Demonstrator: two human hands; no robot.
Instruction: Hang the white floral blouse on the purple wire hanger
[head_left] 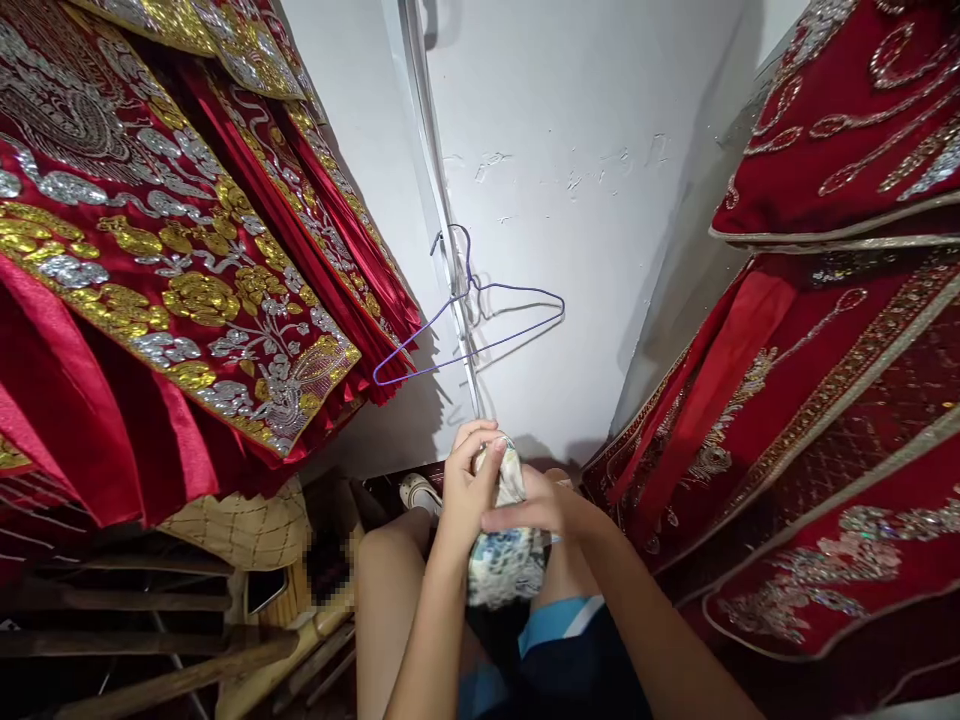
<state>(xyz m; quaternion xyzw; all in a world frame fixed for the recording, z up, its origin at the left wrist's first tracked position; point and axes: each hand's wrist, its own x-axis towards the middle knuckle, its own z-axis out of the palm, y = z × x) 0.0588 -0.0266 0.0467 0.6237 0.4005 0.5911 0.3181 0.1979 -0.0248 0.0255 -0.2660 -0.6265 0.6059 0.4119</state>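
Observation:
Above my lap, both hands hold a bunched white cloth (pixel 504 568) with a blue and pale green print. My left hand (pixel 466 472) grips its upper end, thumb lying along the fabric. Lower down on the other side, my right hand (pixel 551 505) is closed round the same cloth, its thumb across the front and its other fingers partly hidden. The cloth's gathered lower part hangs between my thighs. What kind of garment or piece it is, I cannot tell.
Beyond my hands, a purple wire hanger (pixel 480 348) hangs at a narrow white upright (pixel 431 150) against the white wall. Red embroidered garments hang at left (pixel 187 250) and right (pixel 832 320). A wooden chair (pixel 150 600) with a beige quilted cover (pixel 244 525) stands lower left.

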